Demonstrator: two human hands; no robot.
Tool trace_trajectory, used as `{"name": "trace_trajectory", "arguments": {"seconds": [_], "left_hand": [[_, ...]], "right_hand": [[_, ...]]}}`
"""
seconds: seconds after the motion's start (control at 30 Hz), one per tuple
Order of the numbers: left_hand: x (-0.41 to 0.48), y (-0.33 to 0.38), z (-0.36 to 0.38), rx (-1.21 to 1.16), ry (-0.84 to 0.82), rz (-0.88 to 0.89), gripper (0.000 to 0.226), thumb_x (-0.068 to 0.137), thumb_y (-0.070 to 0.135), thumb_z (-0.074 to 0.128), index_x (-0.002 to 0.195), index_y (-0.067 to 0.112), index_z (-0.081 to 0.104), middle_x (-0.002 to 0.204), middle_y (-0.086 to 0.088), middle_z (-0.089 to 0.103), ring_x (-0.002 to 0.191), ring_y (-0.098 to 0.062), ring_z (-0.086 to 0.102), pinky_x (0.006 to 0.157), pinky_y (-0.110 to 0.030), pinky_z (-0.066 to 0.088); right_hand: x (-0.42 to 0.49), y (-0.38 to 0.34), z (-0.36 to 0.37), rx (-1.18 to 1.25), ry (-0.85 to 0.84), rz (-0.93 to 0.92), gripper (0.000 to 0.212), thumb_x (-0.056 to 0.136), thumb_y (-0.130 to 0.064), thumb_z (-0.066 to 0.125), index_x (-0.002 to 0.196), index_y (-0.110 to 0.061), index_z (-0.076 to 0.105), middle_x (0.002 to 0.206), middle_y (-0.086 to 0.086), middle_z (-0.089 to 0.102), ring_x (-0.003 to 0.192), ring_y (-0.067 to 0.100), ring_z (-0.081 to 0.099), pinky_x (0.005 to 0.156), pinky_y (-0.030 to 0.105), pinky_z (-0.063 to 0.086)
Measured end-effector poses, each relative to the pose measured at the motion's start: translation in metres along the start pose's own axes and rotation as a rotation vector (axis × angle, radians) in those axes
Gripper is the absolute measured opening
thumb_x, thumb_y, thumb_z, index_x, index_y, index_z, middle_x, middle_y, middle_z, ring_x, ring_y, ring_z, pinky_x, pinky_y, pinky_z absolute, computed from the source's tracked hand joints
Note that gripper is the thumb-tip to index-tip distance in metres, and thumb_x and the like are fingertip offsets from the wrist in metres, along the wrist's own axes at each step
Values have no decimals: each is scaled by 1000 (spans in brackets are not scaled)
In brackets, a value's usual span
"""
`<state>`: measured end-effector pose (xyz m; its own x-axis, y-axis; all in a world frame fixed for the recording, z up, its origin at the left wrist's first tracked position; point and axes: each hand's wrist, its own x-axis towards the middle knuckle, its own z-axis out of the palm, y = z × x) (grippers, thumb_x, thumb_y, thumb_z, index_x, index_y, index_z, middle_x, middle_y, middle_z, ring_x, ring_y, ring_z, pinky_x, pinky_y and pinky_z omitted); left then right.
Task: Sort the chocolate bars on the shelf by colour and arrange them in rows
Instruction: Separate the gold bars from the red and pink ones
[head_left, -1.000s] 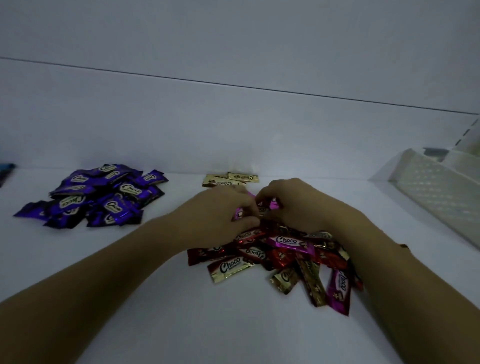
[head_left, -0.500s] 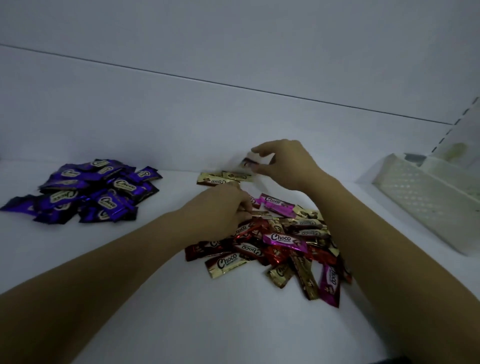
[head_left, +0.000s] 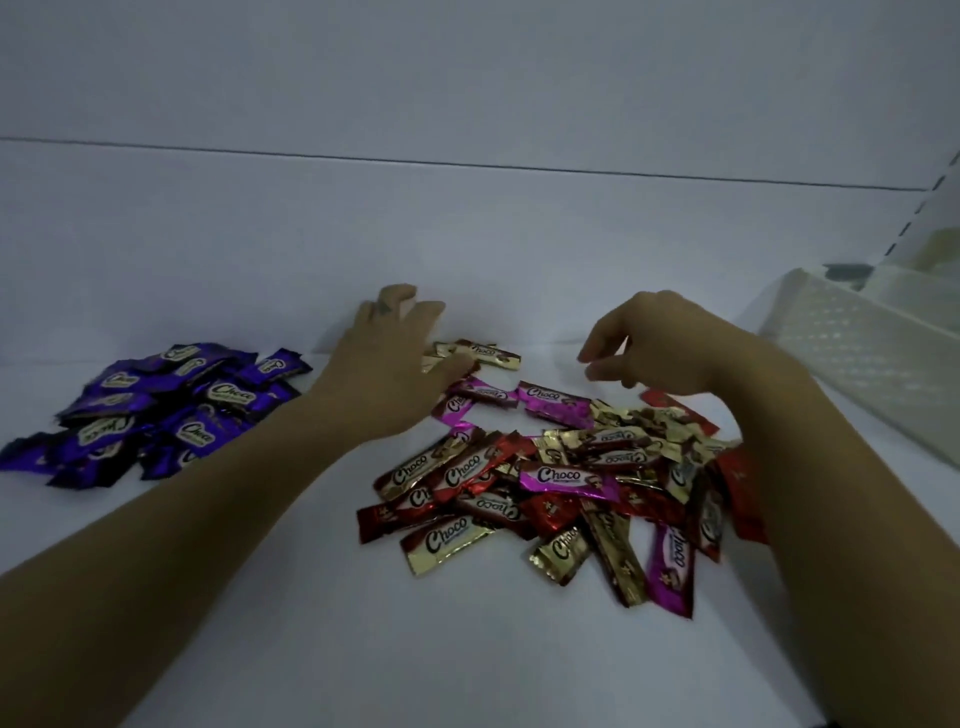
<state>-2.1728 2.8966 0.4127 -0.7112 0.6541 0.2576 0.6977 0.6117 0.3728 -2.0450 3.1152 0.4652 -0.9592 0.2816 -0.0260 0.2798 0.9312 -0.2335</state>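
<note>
Mid-frame, the left hand (head_left: 387, 358) lay with fingers spread beside the gold bars (head_left: 488, 355); the right hand (head_left: 665, 348) hovered, fingers loosely curled, empty.

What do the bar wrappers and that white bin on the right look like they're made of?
Bar wrappers: likely metallised foil film, glossy, glinting with crinkled ends. White bin: probably rigid matte plastic, judging by its moulded lattice wall.

back wall (head_left: 467, 234) plain white | perforated white basket (head_left: 852, 358) far right | light dim
</note>
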Motion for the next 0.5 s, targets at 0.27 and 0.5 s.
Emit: {"name": "trace_trajectory", "arguments": {"seconds": [0.27,0.5], "left_hand": [[-16,58,0,14,-198,363,28,92,46,54,117,35,62,116,10,59,112,-10,47,96,-34,39],[-3,83,10,116,-460,349,35,88,50,60,113,25,64,98,11,58,93,-11,56,80,-28,48]], "right_hand": [[-6,15,-1,-43,-165,91,31,79,-45,74,100,-23,71,82,-7,70,70,9,67,70,28,50],[-1,15,11,23,-228,48,31,78,-26,78,107,-25,68,92,-11,68,81,6,63,70,25,45]]}}
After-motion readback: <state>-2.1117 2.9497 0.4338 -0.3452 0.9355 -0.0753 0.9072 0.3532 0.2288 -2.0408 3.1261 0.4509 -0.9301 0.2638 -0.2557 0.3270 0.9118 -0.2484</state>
